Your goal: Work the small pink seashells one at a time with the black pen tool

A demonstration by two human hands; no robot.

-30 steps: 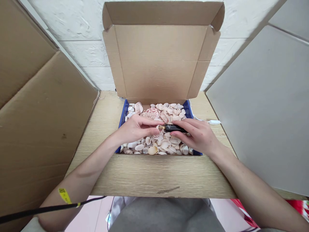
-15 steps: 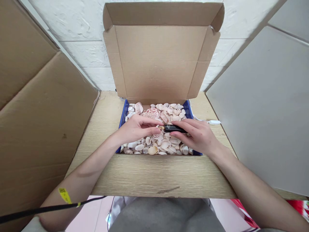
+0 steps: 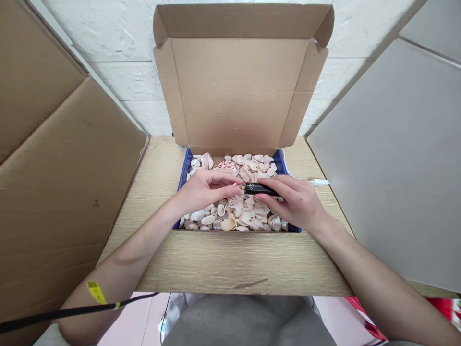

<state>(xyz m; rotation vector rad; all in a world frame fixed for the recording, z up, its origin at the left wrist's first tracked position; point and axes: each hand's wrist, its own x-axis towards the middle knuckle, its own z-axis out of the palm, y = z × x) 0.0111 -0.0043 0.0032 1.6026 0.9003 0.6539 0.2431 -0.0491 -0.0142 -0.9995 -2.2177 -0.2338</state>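
My right hand (image 3: 293, 198) is wrapped round a black pen-like tool (image 3: 261, 189) with a gold tip (image 3: 241, 187) that points left. The fingers of my left hand (image 3: 205, 191) are pinched at that tip, around something small and pale that they mostly hide; it may be a shell. Both hands are above an open box with blue sides (image 3: 182, 175). Many white, cream and pink shells (image 3: 247, 215) lie inside it, and a red-striped shell (image 3: 227, 167) shows behind my left fingers.
The raised cardboard lid (image 3: 237, 91) stands behind the box. A cardboard panel (image 3: 72, 182) rises on the left, a grey panel (image 3: 396, 158) on the right. A white cable end (image 3: 320, 182) lies right of the box. A black cable (image 3: 72, 311) crosses my left forearm.
The black tool is slightly higher and tilted a little differently, with its tip nearer my left fingertips. My hands have otherwise hardly moved.
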